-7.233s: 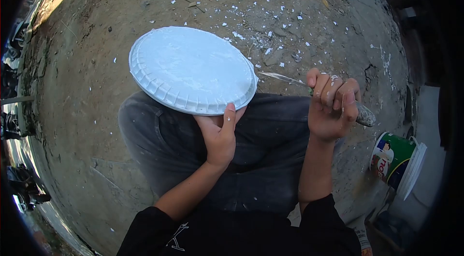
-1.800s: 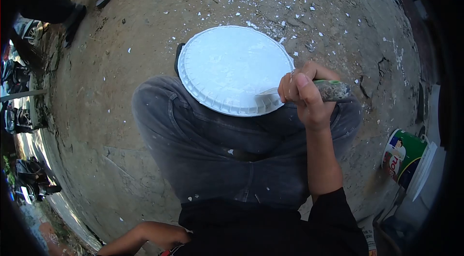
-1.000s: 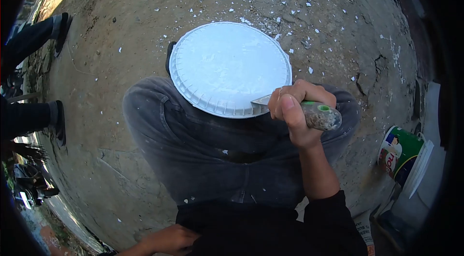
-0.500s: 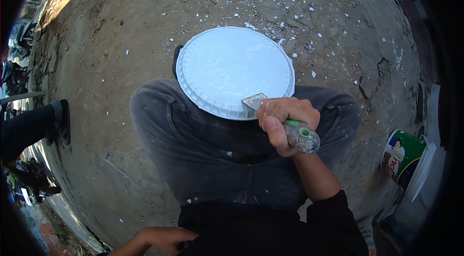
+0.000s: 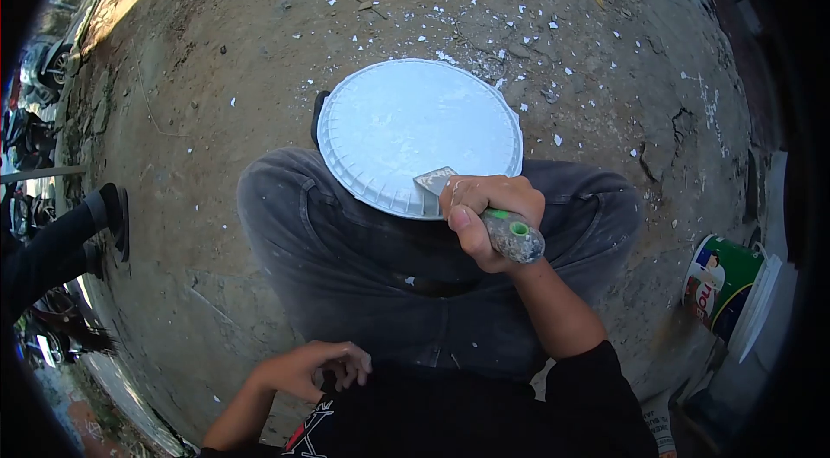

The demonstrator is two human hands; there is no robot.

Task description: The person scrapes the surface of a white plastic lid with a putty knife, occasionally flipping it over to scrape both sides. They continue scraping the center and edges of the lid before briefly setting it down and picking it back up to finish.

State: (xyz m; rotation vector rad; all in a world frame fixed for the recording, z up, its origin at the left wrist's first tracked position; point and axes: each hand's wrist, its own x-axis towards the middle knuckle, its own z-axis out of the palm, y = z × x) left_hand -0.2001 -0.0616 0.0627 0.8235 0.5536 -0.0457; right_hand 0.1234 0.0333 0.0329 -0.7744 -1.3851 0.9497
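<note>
A white round ridged lid (image 5: 415, 130) lies face up between the bent knees; what supports it is hidden. My right hand (image 5: 493, 216) is closed round the grey and green handle of a putty knife (image 5: 437, 180). The knife's flat blade rests on or just over the lid's near rim; contact is not clear. My left hand (image 5: 320, 370) is by the front of the black shirt (image 5: 415, 410), with its fingers loosely curled and apart from the thumb. Nothing shows in it.
White flakes (image 5: 510, 43) are scattered over the dirt ground beyond the lid. At the right stands a green paint bucket (image 5: 724, 281). Another person's leg and shoe (image 5: 108, 216) are at the left, near parked motorbikes (image 5: 39, 138).
My right hand and the putty knife have shifted left along the lid's near edge. My left hand has risen off the shirt and its fingers have come into view.
</note>
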